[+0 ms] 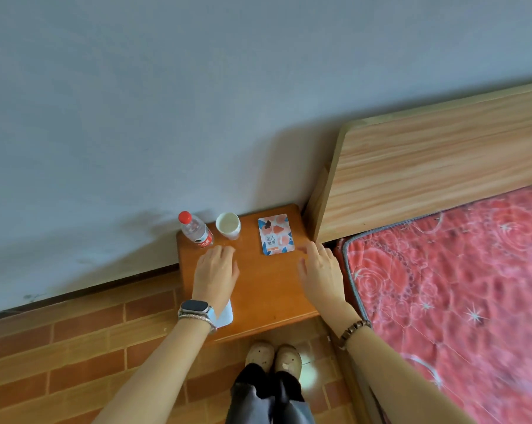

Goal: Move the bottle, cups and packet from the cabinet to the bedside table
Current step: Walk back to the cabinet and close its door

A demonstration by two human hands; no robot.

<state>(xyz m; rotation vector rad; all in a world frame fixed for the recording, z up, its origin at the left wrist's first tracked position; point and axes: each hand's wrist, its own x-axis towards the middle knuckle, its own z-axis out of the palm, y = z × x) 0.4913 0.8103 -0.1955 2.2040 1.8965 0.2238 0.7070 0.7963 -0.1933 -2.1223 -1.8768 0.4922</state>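
Because the bottle and cup stand just beyond the fingertips of the left hand, and the packet lies flat just beside those of the right hand, all on the bedside table, both hands hover empty with fingers loosely apart, seemingly finished placing.

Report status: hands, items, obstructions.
Left hand open, right hand open, nothing visibly held, above bedside table. Bottle, cup upright at back; packet flat beside. White item under left wrist, unclear.

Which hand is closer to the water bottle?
Left. The left hand is just in front of the bottle; the right hand is past the packet, near the bed.
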